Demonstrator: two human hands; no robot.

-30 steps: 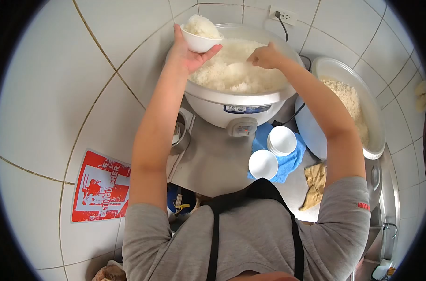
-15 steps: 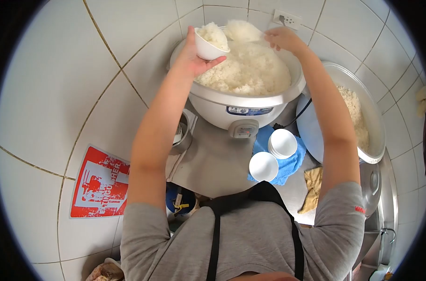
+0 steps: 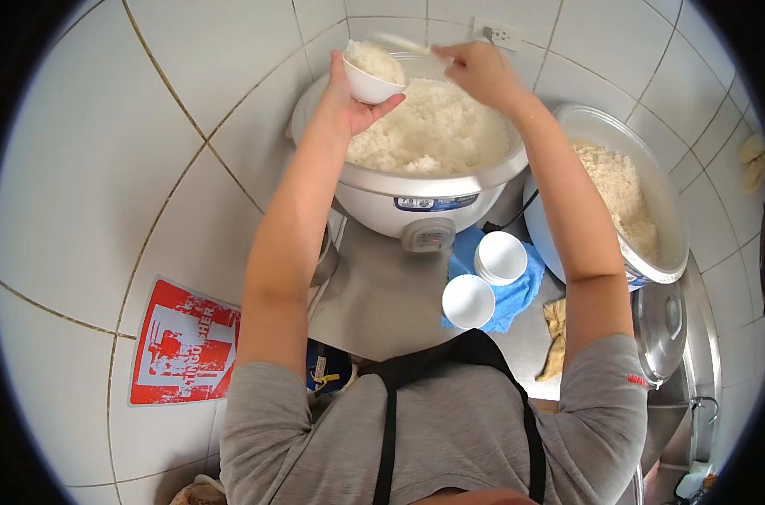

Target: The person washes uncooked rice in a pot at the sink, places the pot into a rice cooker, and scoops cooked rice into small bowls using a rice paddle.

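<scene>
Head view: left hand [image 3: 350, 99] has the bowl [image 3: 371, 84], fingers wrapped round its left side, thumb out to the right underneath. Bowl sits tilted a bit, up above the far left part of the cooker [image 3: 370, 198], with rice [image 3: 374, 61] heaped past its rim. Right hand [image 3: 482, 74] is over the far right part of the cooker, fingers closed on the near end of a white paddle [image 3: 402, 41]. Paddle points left, past the far side of the bowl's heap. It's blurred, so I can't tell if it carries any grains or touches the heap.

Cooker is open, well filled, surface uneven, control box [image 3: 428, 236] on its near side. Outlet [image 3: 498, 34] on the tiled wall behind the right hand. Right of the cooker: big open tub [image 3: 675, 252] with a pale grainy heap inside, partly behind the right forearm.

Near side of the cooker, on the steel counter [image 3: 374, 295]: blue cloth [image 3: 521, 296] with a bowl stack [image 3: 502, 257] on it, and a white bowl [image 3: 468, 301] just left and nearer, at the cloth's edge. Tan cloth [image 3: 553, 341] near right, beside the right arm. Metal lid [image 3: 662, 324] further right, near the tub. Red sign [image 3: 185, 341] on the left wall.
</scene>
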